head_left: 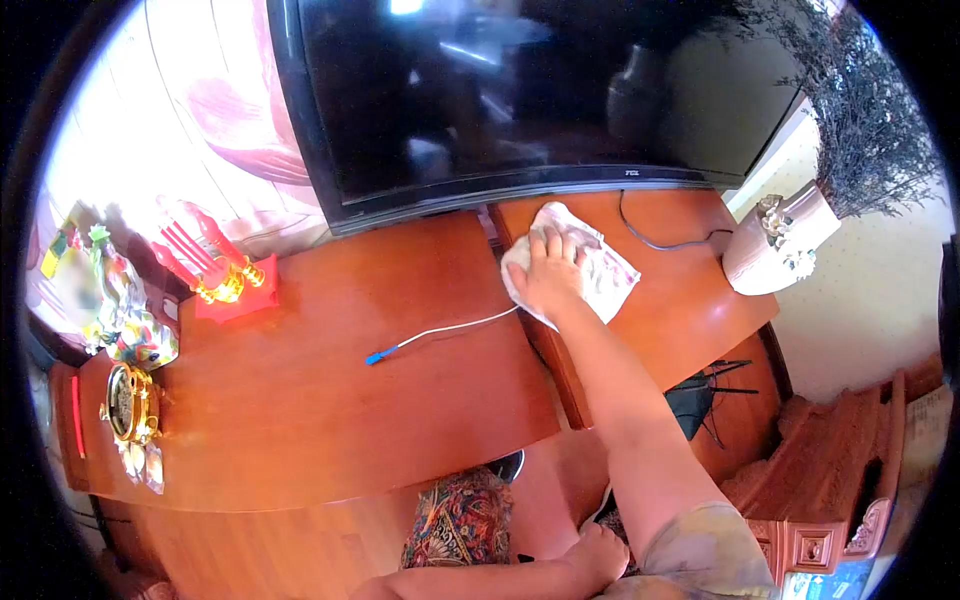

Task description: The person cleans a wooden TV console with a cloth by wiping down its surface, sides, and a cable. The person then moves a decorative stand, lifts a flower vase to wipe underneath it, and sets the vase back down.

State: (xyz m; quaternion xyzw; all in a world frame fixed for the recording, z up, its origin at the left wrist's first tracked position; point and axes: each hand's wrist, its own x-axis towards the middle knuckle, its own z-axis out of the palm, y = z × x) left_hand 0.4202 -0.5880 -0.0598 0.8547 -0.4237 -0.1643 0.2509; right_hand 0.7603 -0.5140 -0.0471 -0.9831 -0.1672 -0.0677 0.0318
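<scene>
Nearest in, the left hand (598,556) sits curled beside the right arm, and whether it grips anything, I can't tell! Up onto the wooden bench (330,420), where a white cable (455,327) with a blue tip reaches the cloth. And there's the right hand (550,272), well apart from the left, palm down, fingers spread on that pale cloth (608,275), by the bench's seam! White vase (750,262) off right, and farthest back, 1 black TCL television (540,110).

Matt, rumpled cloth (608,275), smooth glossy wooden tabletop (320,400), shiny TV screen (500,100).
</scene>
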